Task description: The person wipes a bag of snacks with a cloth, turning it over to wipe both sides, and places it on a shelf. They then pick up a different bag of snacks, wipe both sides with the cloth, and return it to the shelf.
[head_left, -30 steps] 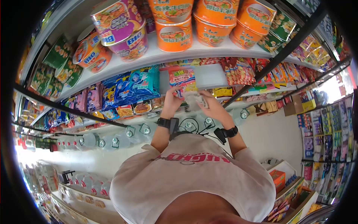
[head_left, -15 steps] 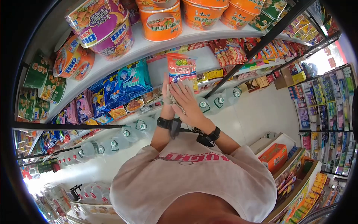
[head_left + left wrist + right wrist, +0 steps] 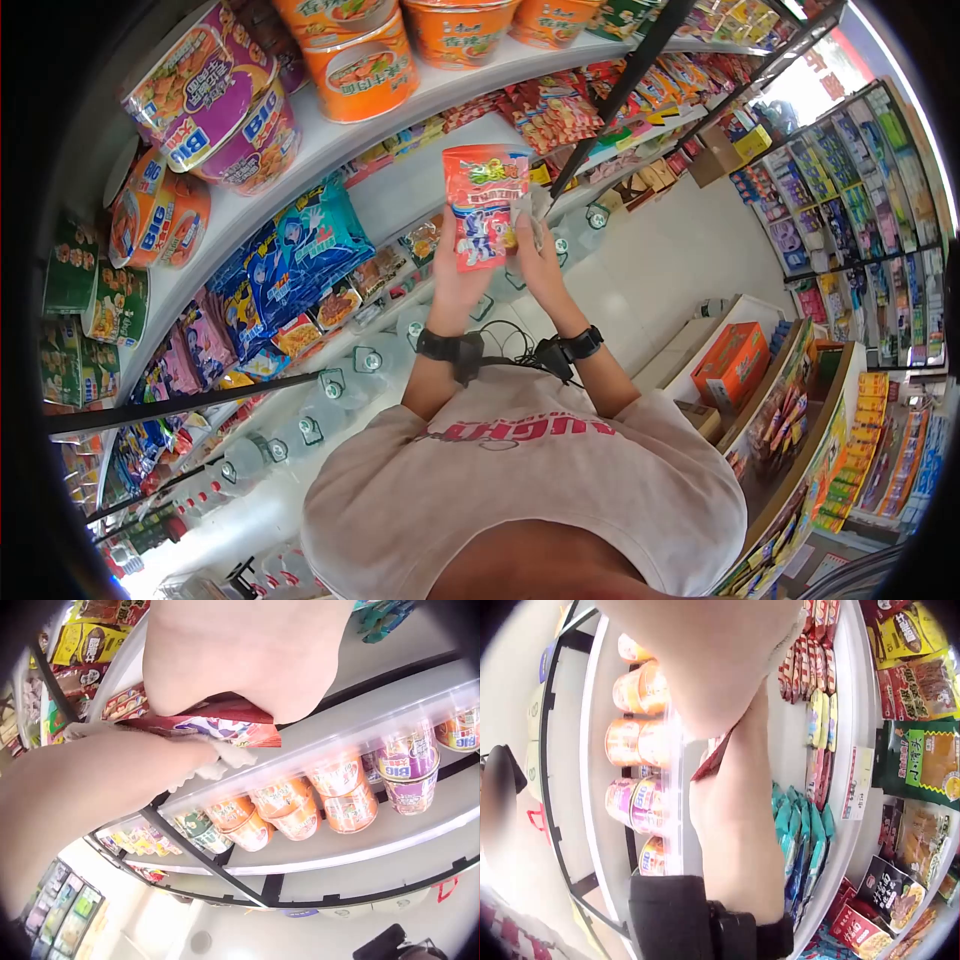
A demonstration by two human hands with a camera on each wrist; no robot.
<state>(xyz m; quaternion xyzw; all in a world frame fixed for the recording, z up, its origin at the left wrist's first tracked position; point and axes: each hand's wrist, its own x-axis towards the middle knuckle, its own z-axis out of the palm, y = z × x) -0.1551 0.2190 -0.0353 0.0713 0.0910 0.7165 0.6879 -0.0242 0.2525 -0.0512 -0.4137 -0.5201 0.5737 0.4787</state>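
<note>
A red snack bag (image 3: 485,185) with cartoon figures is held upright before the chest in the head view. My left hand (image 3: 458,270) grips its lower left edge. At its right edge my right hand (image 3: 537,256) pinches a crumpled whitish cloth (image 3: 534,205) against the bag. The left wrist view shows the bag's printed edge (image 3: 232,732) under the left hand (image 3: 240,660), with the cloth (image 3: 214,756) by the right hand. From the right wrist, only a dark red strip of the bag (image 3: 714,759) shows between the hands; the rest is hidden.
Instant noodle tubs (image 3: 368,75) stand stacked on the white shelf above. Below lie blue snack bags (image 3: 300,235) and red packets (image 3: 555,110). A black shelf post (image 3: 620,90) rises at the right. Water jugs (image 3: 330,395) line the floor, and an orange box (image 3: 733,363) sits at right.
My right hand, flat across the bag's lower front half a second ago, is now at its right edge with the cloth. More of the bag shows. The head view has turned, shifting the shelves.
</note>
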